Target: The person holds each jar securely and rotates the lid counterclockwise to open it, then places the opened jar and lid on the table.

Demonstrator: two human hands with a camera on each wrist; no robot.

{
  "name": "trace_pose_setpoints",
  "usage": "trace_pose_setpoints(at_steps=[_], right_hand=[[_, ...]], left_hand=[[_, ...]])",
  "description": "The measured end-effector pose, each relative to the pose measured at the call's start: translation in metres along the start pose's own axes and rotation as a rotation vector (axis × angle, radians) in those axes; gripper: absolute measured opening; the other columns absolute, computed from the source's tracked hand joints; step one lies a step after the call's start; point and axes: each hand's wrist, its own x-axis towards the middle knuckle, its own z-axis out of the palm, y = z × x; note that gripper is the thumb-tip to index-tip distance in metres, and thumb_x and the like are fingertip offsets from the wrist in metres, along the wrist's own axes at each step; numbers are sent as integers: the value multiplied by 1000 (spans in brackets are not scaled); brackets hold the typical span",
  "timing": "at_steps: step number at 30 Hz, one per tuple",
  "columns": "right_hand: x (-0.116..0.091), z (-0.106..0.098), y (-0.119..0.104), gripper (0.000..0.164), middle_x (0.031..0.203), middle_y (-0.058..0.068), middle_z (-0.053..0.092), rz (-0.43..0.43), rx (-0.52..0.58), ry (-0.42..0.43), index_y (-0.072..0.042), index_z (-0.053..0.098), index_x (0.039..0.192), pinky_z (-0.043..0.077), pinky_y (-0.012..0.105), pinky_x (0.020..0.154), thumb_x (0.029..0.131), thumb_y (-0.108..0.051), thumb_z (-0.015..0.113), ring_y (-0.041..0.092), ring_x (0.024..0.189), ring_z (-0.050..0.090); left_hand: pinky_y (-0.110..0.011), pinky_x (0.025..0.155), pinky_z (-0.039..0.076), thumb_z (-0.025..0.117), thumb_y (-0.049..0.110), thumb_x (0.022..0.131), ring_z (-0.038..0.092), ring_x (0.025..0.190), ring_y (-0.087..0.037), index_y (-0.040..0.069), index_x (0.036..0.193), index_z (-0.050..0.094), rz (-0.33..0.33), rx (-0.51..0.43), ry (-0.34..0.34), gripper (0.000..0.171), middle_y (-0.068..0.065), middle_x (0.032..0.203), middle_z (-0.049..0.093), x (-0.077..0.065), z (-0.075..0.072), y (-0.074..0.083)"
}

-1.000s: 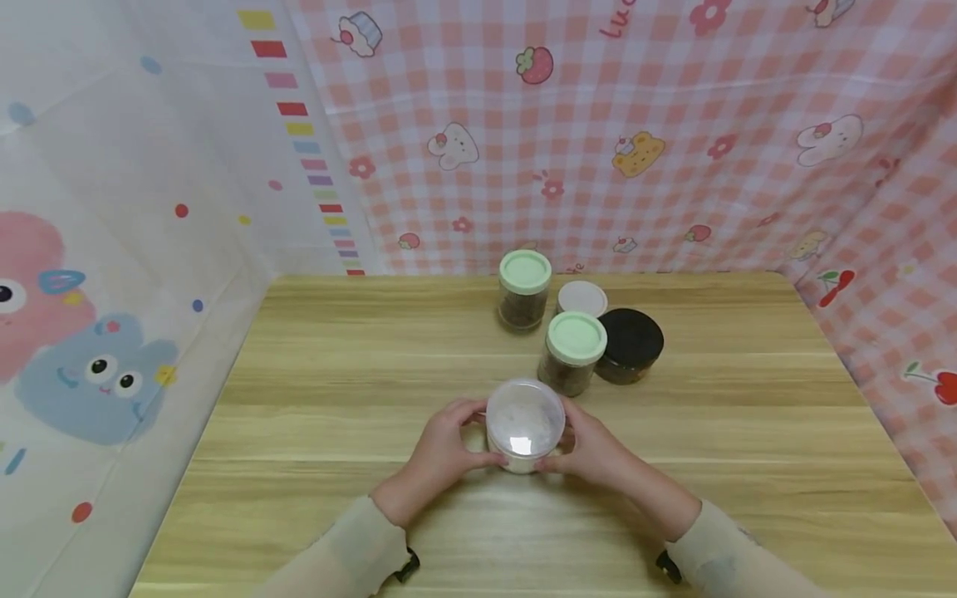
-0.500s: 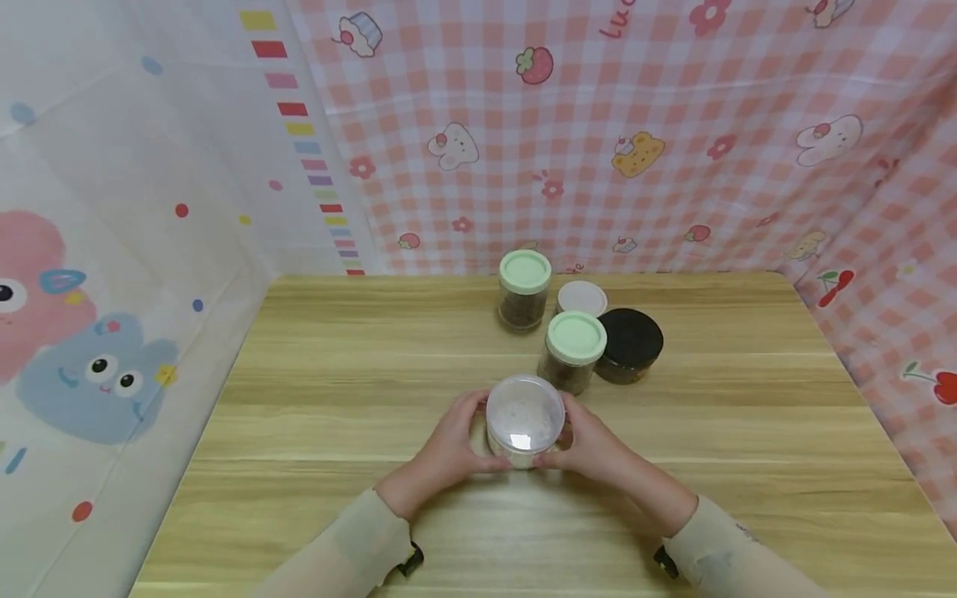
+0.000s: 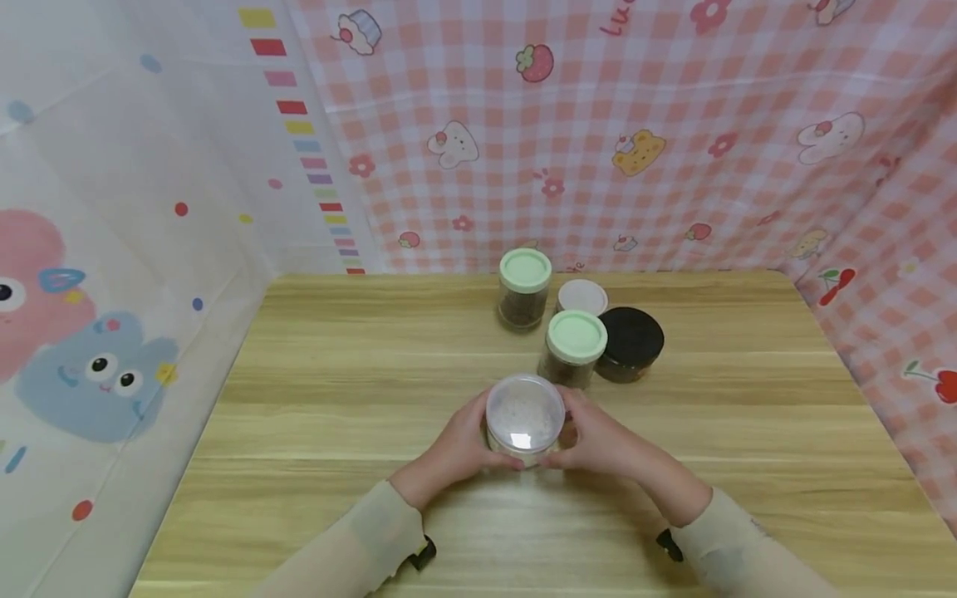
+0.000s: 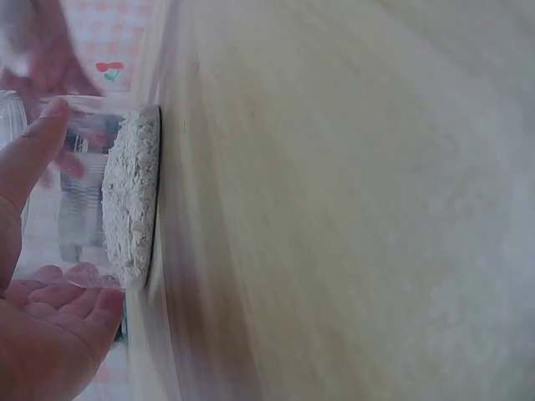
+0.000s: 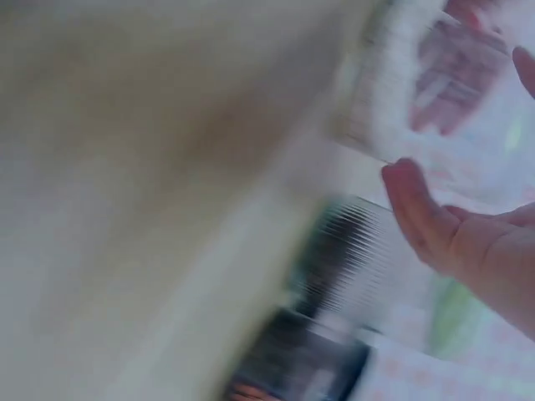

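A clear round jar [image 3: 526, 407] with a clear lid stands at the middle of the table, with off-white crumbly contents at its bottom [image 4: 131, 200]. My left hand [image 3: 465, 442] grips its left side, the thumb across the front and the fingers behind. From the right, my right hand [image 3: 601, 438] holds it the same way, thumb in front and fingers round the far side. The right wrist view is blurred, but my fingers [image 5: 418, 209] show there right at the jar's wall. Just behind the held jar is a green-lidded jar [image 3: 574, 353] with dark contents.
A second green-lidded jar [image 3: 524, 286] stands farther back. Beside it are a white-lidded container [image 3: 582, 297], partly hidden, and a low black-lidded jar [image 3: 631, 342]. Patterned cloth [image 3: 508, 124] hangs along the wooden table's [image 3: 329, 374] back edge and both sides.
The held jar has moved very slightly away from me. My left hand has shifted a little to the right, its thumb reaching farther across the jar's front. The other jars stay put.
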Motion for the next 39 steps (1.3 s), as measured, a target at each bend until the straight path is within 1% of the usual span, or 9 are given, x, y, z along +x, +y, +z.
trace_pose_setpoints(at_steps=[4, 7, 12, 16, 23, 28, 33, 36, 39], right_hand=[[2, -8, -21, 107, 140, 16, 39, -76, -253, 67, -2, 32, 144, 44, 49, 98, 61, -40, 88, 33, 124, 44], [7, -5, -34, 106, 139, 13, 42, -139, -437, 107, -5, 39, 141, 45, 49, 97, 60, -55, 83, 32, 125, 42], [15, 5, -45, 102, 134, 19, 45, -133, -618, 114, -2, 44, 137, 45, 50, 96, 62, -63, 77, 35, 121, 42], [19, 9, -46, 101, 131, 19, 47, -98, -662, 132, -3, 46, 136, 45, 49, 95, 60, -61, 79, 35, 118, 42], [25, 11, -47, 104, 128, 17, 49, -97, -682, 128, -2, 48, 135, 47, 45, 93, 57, -64, 76, 33, 114, 43], [27, 8, -44, 102, 129, 15, 52, -200, -698, 116, -2, 51, 132, 46, 42, 95, 52, -58, 79, 32, 116, 44], [27, 0, -38, 98, 139, 11, 47, -351, -651, 2, -9, 48, 135, 43, 44, 98, 51, -42, 85, 31, 124, 41], [25, -2, -39, 95, 143, 13, 41, -355, -625, -28, -11, 46, 137, 44, 46, 98, 55, -42, 85, 32, 127, 39], [23, 0, -42, 101, 135, 18, 43, -286, -643, 17, -6, 45, 137, 46, 47, 93, 57, -56, 82, 34, 120, 41]], left_hand=[[-37, 109, 36, 92, 38, 52, 45, 129, -13, 22, 143, 38, -4, 12, -8, 107, 4, 139, 50, 0, -2, 2], [-36, 107, 37, 91, 39, 54, 45, 127, -12, 22, 143, 38, -17, 42, 1, 105, 5, 138, 50, -1, -2, 2], [-40, 104, 40, 90, 33, 59, 48, 124, -17, 15, 143, 36, 10, 65, 16, 101, -2, 137, 51, 0, 1, 3], [-42, 103, 41, 90, 29, 57, 48, 122, -22, 11, 143, 34, -1, 58, 32, 104, -7, 135, 50, 1, 6, 4], [-39, 100, 43, 92, 37, 52, 48, 122, -18, 20, 145, 30, -90, 43, 59, 113, -1, 137, 48, 1, 12, 2], [-38, 98, 44, 89, 41, 55, 50, 121, -18, 19, 144, 34, -75, 101, 62, 107, -1, 136, 51, 1, 9, 1], [-36, 97, 46, 89, 48, 53, 50, 121, -14, 28, 144, 33, -23, 110, 3, 108, 5, 136, 50, 2, 5, 3], [-36, 97, 46, 88, 49, 54, 50, 121, -14, 28, 143, 34, -3, 101, -11, 107, 5, 136, 50, 3, 5, 2], [-35, 96, 46, 89, 46, 55, 52, 118, -15, 27, 142, 36, -6, 63, -8, 103, 5, 133, 52, 3, 4, 1]])
